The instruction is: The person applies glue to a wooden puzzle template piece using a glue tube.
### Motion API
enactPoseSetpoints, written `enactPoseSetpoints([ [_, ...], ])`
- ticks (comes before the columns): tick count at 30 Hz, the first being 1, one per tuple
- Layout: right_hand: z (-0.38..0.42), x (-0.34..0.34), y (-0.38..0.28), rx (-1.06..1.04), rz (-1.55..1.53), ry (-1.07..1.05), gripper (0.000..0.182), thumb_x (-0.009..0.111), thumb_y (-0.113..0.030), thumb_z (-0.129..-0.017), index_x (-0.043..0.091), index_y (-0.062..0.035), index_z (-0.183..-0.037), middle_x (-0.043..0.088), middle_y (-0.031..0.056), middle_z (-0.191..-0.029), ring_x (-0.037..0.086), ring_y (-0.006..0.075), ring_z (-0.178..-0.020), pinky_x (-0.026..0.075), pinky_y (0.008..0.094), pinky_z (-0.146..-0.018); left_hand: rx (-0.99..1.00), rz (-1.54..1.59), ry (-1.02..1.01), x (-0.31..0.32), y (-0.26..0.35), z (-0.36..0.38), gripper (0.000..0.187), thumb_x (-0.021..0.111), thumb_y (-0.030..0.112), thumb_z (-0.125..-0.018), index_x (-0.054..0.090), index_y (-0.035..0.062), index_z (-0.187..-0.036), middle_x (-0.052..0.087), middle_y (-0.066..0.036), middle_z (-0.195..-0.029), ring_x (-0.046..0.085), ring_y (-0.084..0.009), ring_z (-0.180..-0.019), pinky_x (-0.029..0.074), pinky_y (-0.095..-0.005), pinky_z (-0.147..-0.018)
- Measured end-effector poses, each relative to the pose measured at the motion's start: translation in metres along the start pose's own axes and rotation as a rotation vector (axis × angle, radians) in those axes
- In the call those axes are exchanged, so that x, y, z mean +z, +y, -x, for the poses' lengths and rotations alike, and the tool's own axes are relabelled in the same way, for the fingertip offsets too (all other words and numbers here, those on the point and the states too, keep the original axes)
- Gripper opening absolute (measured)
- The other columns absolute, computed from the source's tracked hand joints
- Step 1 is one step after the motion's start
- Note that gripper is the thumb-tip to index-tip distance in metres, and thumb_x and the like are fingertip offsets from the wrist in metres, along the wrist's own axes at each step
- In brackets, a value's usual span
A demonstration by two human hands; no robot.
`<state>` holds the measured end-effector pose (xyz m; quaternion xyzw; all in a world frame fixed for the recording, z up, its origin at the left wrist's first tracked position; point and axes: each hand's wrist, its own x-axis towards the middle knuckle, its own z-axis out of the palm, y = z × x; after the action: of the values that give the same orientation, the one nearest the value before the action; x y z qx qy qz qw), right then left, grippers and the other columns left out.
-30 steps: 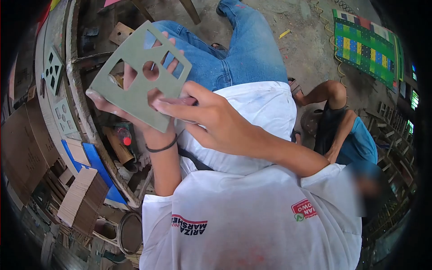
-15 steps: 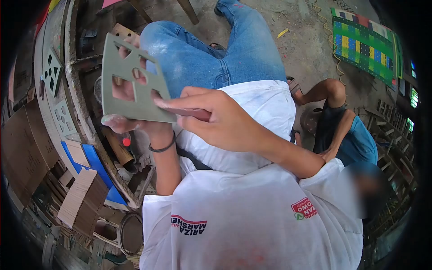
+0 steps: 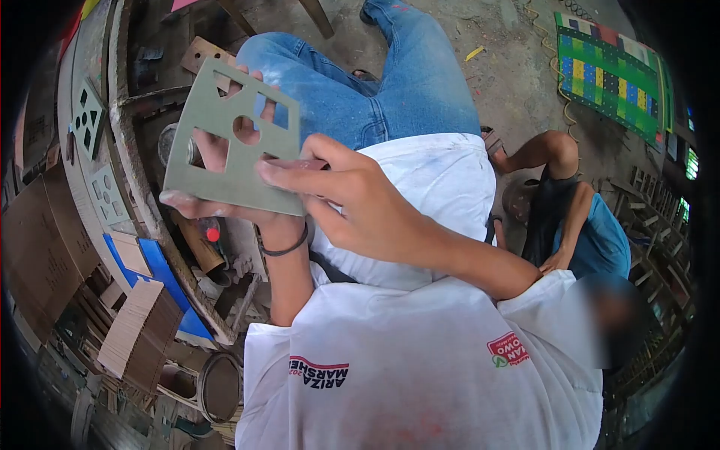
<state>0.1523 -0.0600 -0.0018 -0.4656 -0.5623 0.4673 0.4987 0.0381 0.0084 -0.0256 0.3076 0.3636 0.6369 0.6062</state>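
Above the person's lap, in a cluttered workroom, the left hand holds a grey-green cut-out plate from beneath, its thumb at the near left edge and its fingers spread behind the openings. The plate is tilted. The right hand has its grip pressed together, pinching a thin reddish-brown strip at the opening nearest it.

On the left runs a pale, long bench, worn and smudged, bearing a dark-holed plate and, nearer the person, a paler plate. Farther along lie a blue board and folded cardboard. Beside the bench, a red-capped bottle lies near a brown tube.

The floor is grey and stained, with a small yellow piece on it. At the upper right are a coiled yellow cord and a green patterned panel. A co-worker in blue is bent over at the right, near slatted wooden pieces.
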Motion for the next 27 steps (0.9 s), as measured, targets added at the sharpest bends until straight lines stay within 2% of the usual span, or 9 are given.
enactPoseSetpoints([
  [3,0.001,-0.006,-0.001,0.113,0.09,-0.099,0.039,0.055,0.007,-0.079,0.065,-0.0051,-0.115,0.052,0.0183,-0.095,0.059,0.0357,-0.074,0.05,0.0398,-0.067,-0.065,0.072,-0.063,-0.018,-0.004,0.001,0.123,0.033,0.091,-0.071,0.016,-0.0035,-0.148,0.018,-0.035,-0.149,0.026,-0.0495,-0.136,0.021,-0.0583,-0.113],
  [5,-0.001,-0.006,-0.007,0.063,0.048,-0.063,0.039,0.054,0.007,-0.079,0.065,-0.0045,-0.115,0.053,0.019,-0.095,0.06,0.036,-0.075,0.05,0.0403,-0.068,-0.09,0.622,-0.246,-0.034,-0.012,-0.001,0.123,0.035,0.091,-0.071,0.016,-0.0026,-0.148,0.018,-0.033,-0.149,0.026,-0.0499,-0.137,0.021,-0.0594,-0.113],
  [8,0.005,-0.002,0.0,0.048,0.068,-0.086,0.044,0.054,0.01,-0.078,0.064,-0.0065,-0.118,0.052,0.0159,-0.091,0.058,0.0298,-0.072,0.048,0.0366,-0.064,-0.121,0.612,-0.235,-0.025,-0.008,-0.002,0.124,0.036,0.092,-0.069,0.016,-0.0016,-0.148,0.018,-0.032,-0.15,0.025,-0.0498,-0.137,0.023,-0.0595,-0.112],
  [9,-0.001,-0.002,0.001,0.067,0.127,-0.139,0.05,0.055,0.013,-0.077,0.064,-0.0091,-0.121,0.051,0.0122,-0.087,0.055,0.0234,-0.069,0.045,0.0324,-0.06,-0.054,0.033,-0.057,-0.006,-0.004,-0.001,0.124,0.034,0.093,-0.069,0.017,-0.001,-0.148,0.018,-0.031,-0.15,0.026,-0.0493,-0.137,0.024,-0.06,-0.111],
  [14,-0.005,-0.012,-0.005,-0.027,0.061,-0.107,0.049,0.055,0.01,-0.077,0.063,-0.007,-0.122,0.052,0.0133,-0.085,0.056,0.0277,-0.07,0.046,0.036,-0.062,0.008,0.11,-0.117,-0.019,-0.011,-0.002,0.123,0.03,0.093,-0.069,0.019,-0.0009,-0.148,0.023,-0.031,-0.148,0.029,-0.0484,-0.135,0.027,-0.0598,-0.11],
  [16,-0.009,-0.017,0.002,0.076,0.13,-0.27,0.036,0.054,0.005,-0.076,0.066,-0.0008,-0.109,0.057,0.0195,-0.085,0.061,0.0366,-0.075,0.05,0.0415,-0.068,-0.098,0.026,-0.015,-0.012,-0.006,0.0,0.12,0.031,0.091,-0.071,0.019,-0.0004,-0.148,0.023,-0.03,-0.149,0.029,-0.0493,-0.135,0.027,-0.0603,-0.11],
  [22,-0.02,-0.045,0.003,0.234,-0.039,-0.304,0.034,0.06,-0.003,-0.079,0.07,-0.01,-0.111,0.059,0.0135,-0.082,0.059,0.0297,-0.071,0.051,0.0331,-0.068,-0.138,0.233,-0.035,-0.023,-0.012,-0.001,0.118,0.037,0.088,-0.073,0.018,0.0005,-0.149,0.014,-0.029,-0.152,0.023,-0.0523,-0.136,0.02,-0.0626,-0.112],
  [24,-0.013,-0.034,-0.001,0.229,-0.115,-0.217,0.031,0.062,-0.007,-0.081,0.068,-0.0072,-0.112,0.058,0.0132,-0.087,0.059,0.0291,-0.072,0.051,0.0346,-0.068,-0.202,0.683,-0.223,-0.036,-0.015,-0.006,0.117,0.038,0.088,-0.073,0.018,0.0017,-0.149,0.012,-0.029,-0.153,0.022,-0.0526,-0.137,0.019,-0.0628,-0.112],
  [27,-0.003,-0.012,-0.005,0.128,0.005,-0.145,0.033,0.066,-0.009,-0.08,0.066,-0.0051,-0.113,0.057,0.0133,-0.092,0.06,0.0277,-0.073,0.052,0.0358,-0.067,-0.16,0.274,-0.098,-0.025,-0.015,-0.003,0.107,0.035,0.083,-0.079,0.021,0.0025,-0.148,0.024,-0.026,-0.15,0.029,-0.0464,-0.136,0.023,-0.0582,-0.112],
])
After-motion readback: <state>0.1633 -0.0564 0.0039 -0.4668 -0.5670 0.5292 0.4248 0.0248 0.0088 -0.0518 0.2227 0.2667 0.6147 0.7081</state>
